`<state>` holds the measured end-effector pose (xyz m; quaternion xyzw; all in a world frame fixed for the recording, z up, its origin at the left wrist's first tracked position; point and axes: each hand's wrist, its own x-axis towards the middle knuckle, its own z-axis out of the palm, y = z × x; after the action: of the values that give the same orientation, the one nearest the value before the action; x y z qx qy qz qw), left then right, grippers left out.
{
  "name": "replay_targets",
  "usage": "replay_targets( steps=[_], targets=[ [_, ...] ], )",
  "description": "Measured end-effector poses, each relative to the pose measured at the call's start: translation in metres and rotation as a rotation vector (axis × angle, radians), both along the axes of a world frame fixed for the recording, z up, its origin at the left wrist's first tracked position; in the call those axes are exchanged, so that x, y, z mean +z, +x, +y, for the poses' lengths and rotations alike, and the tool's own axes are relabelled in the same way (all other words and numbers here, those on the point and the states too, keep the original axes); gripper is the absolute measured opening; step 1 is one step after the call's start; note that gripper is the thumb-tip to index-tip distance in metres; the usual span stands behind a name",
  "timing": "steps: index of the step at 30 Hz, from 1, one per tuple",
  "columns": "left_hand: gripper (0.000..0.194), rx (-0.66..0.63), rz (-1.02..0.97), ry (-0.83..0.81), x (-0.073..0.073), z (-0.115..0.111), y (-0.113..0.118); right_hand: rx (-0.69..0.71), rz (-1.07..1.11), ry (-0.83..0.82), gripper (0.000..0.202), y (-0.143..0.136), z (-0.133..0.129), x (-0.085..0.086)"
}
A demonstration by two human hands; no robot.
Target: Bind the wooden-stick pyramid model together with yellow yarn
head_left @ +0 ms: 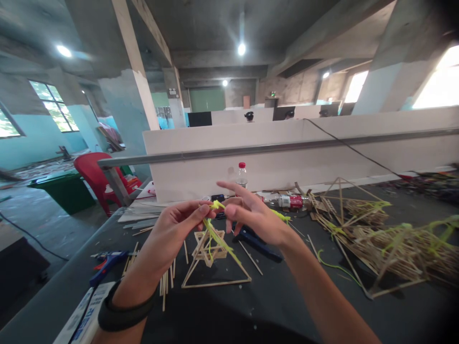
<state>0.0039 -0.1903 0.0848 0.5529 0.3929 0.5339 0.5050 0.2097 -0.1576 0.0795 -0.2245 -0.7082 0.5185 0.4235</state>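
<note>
My left hand is closed in a pinch on yellow-green yarn, which is bunched into a knot at its fingertips. Strands of the yarn run down one side of a triangle of thin wooden sticks. Its top lies just under my fingers. Close by on the right, my right hand has its index finger stretched out and its other fingers apart, with the thumb next to the yarn. Behind the triangle is a small star-like frame of sticks, partly covered by the strands.
Loose sticks and a blue glue gun lie to the left, near a white box. A heap of stick frames fills the right. A standing bottle and a lying bottle are at the back, before a white partition.
</note>
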Motion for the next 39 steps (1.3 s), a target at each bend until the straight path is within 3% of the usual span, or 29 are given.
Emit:
replay_targets(
  steps=[2, 6, 10, 16, 28, 35, 39],
  targets=[
    [0.018, 0.014, 0.037, 0.014, 0.000, -0.003, 0.000, -0.075, -0.004, 0.161, 0.075, -0.006, -0.004, -0.001],
    [0.018, 0.054, 0.143, 0.084, 0.003, -0.009, -0.002, -0.171, 0.029, 0.352, 0.034, -0.021, -0.005, -0.008],
    [0.019, 0.129, 0.245, 0.152, 0.007, -0.011, -0.004, -0.191, 0.154, 0.316, 0.015, -0.025, -0.003, -0.012],
    [0.021, 0.201, 0.271, 0.152, 0.009, -0.011, -0.005, -0.222, 0.082, 0.259, 0.010, -0.018, -0.007, -0.005],
    [0.022, 0.255, 0.320, 0.181, 0.007, -0.012, -0.004, -0.268, 0.130, 0.245, 0.012, -0.019, -0.007, -0.008],
    [0.022, 0.218, 0.308, 0.173, 0.006, -0.011, -0.003, -0.203, 0.090, 0.212, 0.031, -0.022, -0.007, -0.008],
    [0.024, 0.224, 0.325, 0.185, 0.008, -0.013, -0.004, -0.185, 0.162, 0.179, 0.022, -0.026, -0.004, -0.010]
  ],
)
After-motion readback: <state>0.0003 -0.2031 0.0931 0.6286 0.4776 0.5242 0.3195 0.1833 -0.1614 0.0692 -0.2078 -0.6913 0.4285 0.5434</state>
